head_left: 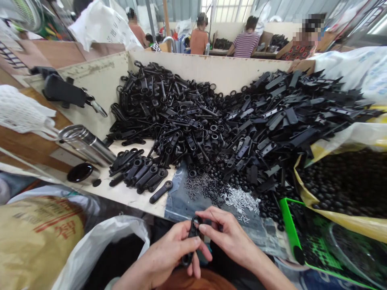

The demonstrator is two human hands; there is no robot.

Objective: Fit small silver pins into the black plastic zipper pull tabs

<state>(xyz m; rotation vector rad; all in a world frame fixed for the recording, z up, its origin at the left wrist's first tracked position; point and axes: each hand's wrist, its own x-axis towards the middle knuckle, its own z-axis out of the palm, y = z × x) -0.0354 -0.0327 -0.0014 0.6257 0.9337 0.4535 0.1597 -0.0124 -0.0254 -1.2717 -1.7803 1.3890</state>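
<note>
My left hand [165, 251] grips a long black plastic part [191, 241] upright near its lower end. My right hand [225, 235] pinches the top of the same part between thumb and fingers. Just beyond my hands, a small heap of silver pins [240, 200] lies on a blue-grey plastic sheet [178, 201], next to a patch of tiny dark screws [201, 185]. Farther out, a large heap of black plastic parts with ring ends [193, 121] fills the cream-walled work bench [211, 70]. A neat group of similar parts [139, 171] lies on the bench top.
A yellow sack of round black pieces [341, 181] stands at right, beside a green-edged tray [314, 245]. A steel flask [86, 145] and black lid [80, 172] sit at left, above a tan sack [36, 237]. Several people work at far benches.
</note>
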